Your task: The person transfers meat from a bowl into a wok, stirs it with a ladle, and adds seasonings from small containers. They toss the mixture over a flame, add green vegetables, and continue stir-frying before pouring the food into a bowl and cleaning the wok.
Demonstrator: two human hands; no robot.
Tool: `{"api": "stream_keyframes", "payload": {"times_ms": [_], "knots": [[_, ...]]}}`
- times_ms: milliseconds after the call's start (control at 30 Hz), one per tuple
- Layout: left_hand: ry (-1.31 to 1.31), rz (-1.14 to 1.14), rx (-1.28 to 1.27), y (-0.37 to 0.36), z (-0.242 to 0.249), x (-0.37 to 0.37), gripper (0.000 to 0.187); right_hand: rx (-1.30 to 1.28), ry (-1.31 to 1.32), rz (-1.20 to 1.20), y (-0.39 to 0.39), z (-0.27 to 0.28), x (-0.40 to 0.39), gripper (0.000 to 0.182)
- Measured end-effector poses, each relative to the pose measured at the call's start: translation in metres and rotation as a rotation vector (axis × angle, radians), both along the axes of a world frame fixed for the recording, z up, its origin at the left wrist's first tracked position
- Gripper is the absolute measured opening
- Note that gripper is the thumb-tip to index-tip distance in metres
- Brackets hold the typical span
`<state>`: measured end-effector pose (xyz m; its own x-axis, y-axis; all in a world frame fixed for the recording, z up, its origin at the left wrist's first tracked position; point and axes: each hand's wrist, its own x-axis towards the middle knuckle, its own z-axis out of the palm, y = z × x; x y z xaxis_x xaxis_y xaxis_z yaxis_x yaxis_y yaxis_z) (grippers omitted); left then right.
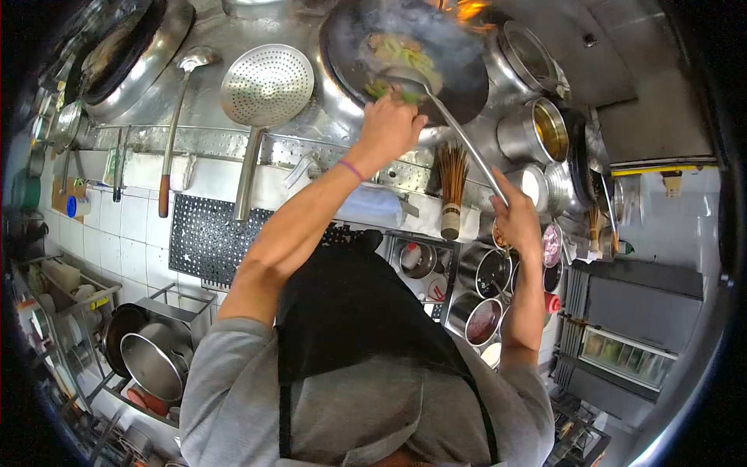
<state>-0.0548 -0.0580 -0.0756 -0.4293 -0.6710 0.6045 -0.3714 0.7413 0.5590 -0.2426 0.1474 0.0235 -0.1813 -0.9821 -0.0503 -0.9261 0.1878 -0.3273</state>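
Note:
My right hand (517, 220) is wrapped around the long metal handle of a ladle (457, 131). The ladle's bowl end reaches into a dark wok (461, 93), among green vegetable pieces (405, 56) with steam rising from them. My left hand (391, 128) is at the wok's near side, knuckles up and fingers bent. Bits of green show just beyond its fingertips. Whether those fingers hold the rim, some greens or something else is hidden.
Flames (471, 9) burn behind the wok. A perforated strainer (267, 84) and another ladle (177, 117) lie to the left. A bamboo brush (451, 191) rests at the counter edge. Metal pots (532, 131) stand right, seasoning containers (476, 317) nearer me.

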Motion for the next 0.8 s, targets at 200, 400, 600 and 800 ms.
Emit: {"api": "stream_keyframes", "payload": {"times_ms": [200,400,600,800], "knots": [[-0.034,-0.038,0.111,0.042,0.047,0.029,0.029,-0.031,0.131,-0.262,0.013,0.011,0.002,0.053],[-0.087,-0.110,0.211,0.029,0.067,0.027,0.031,0.039,0.233,-0.089,0.038,0.098,0.007,0.052],[-0.071,-0.059,0.145,0.016,0.065,0.017,0.032,0.187,0.374,-0.146,-0.022,0.060,0.018,0.051],[-0.177,-0.130,0.171,0.042,0.002,0.043,0.028,-0.069,0.268,-0.316,-0.066,-0.008,0.027,0.047]]}}
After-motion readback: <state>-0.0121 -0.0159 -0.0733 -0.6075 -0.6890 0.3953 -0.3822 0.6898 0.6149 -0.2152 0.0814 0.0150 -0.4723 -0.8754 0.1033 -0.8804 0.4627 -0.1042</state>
